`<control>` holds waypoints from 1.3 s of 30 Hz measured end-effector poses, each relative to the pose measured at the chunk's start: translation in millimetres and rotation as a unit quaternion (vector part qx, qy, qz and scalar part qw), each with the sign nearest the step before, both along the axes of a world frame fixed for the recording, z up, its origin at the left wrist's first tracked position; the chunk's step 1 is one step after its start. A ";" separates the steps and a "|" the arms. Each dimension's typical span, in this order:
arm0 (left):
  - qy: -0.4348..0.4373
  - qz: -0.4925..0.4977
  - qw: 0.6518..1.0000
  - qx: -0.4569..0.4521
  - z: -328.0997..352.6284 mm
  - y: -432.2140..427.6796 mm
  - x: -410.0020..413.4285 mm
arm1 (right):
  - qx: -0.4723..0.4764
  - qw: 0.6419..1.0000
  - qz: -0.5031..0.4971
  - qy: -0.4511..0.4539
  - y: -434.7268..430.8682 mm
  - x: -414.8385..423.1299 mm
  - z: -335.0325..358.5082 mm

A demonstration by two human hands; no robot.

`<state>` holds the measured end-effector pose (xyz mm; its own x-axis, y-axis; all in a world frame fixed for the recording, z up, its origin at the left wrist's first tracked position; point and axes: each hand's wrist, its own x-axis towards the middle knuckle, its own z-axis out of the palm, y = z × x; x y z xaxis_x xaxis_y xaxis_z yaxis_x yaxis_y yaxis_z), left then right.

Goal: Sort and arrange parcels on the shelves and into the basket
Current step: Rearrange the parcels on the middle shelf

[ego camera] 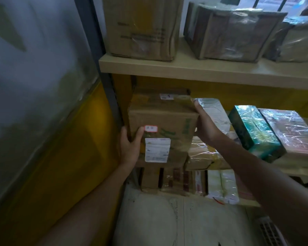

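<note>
Brown cardboard box with white labels (163, 128) at 12 o'clock, left hand (130, 146) gripping its 9 o'clock edge, right hand (204, 123) clasping its 3 o'clock side, green film-wrapped parcel (254, 132) at 3 o'clock

Parcel storeroom or courier depot. Plain wooden shelves (185, 68) on grey metal upright (98, 38), several tiers. Every tier packed with taped cartons (142, 27) and film-wrapped parcels (235, 32). Box (167, 118) bears printed shipping label (157, 150) and small red-edged sticker (151, 128). Yellow wall (238, 95) behind.
</note>
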<state>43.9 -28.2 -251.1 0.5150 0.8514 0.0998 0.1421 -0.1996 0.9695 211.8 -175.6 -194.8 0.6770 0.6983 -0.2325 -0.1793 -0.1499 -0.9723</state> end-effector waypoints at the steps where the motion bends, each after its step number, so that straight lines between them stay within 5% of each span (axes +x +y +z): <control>1: 0.012 0.021 1.000 -0.016 3.4 -1.1 1.3 | -0.003 1.000 0.020 0.001 -1.2 -3.2 -0.2; 7: 0.006 0.018 0.999 -0.037 12.5 11.2 -6.7 | -0.062 0.977 0.007 -0.204 -5.8 -13.9 -29.4; 12: 0.038 -0.149 0.980 -0.126 -8.0 8.5 -21.9 | -0.044 0.984 -0.033 -0.168 -8.0 -16.5 -47.6; 20: 0.013 -0.128 0.985 -0.116 -7.8 10.1 -7.2 | -0.061 0.986 -0.053 -0.146 2.6 -19.6 -49.2; 24: 0.091 -0.081 0.983 -0.136 1.7 26.1 20.0 | -0.249 0.951 -0.004 -0.185 11.0 -19.5 -64.3; 27: 0.101 -0.151 0.976 -0.122 -2.7 35.5 19.0 | -0.268 0.935 -0.042 -0.229 23.2 -17.2 -67.4; 29: 0.114 -0.168 0.977 -0.072 -11.0 35.0 8.4 | -0.259 0.929 -0.058 -0.257 38.1 -18.4 -63.2; 32: 0.186 -0.150 0.957 0.165 -26.6 31.7 -12.8 | -0.276 0.912 -0.066 -0.295 60.6 -22.4 -59.2; 35: 0.207 -0.172 0.836 0.478 -38.1 30.5 -25.3 | -0.282 0.912 -0.094 -0.281 76.0 -19.6 -55.9; 37: 0.235 -0.228 0.777 0.539 -45.2 29.8 -27.1 | -0.264 0.921 -0.092 -0.271 77.0 -15.7 -56.0; 39: 0.290 -0.238 0.765 0.523 -49.7 28.4 -23.3 | -0.190 0.951 -0.089 -0.228 63.1 -14.6 -60.7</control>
<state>20.6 0.2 -300.8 0.9578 0.1641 0.2361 0.1580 -0.9864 0.0447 197.2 -112.6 -255.5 0.8674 0.4874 -0.1002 0.1919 -0.5134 -0.8364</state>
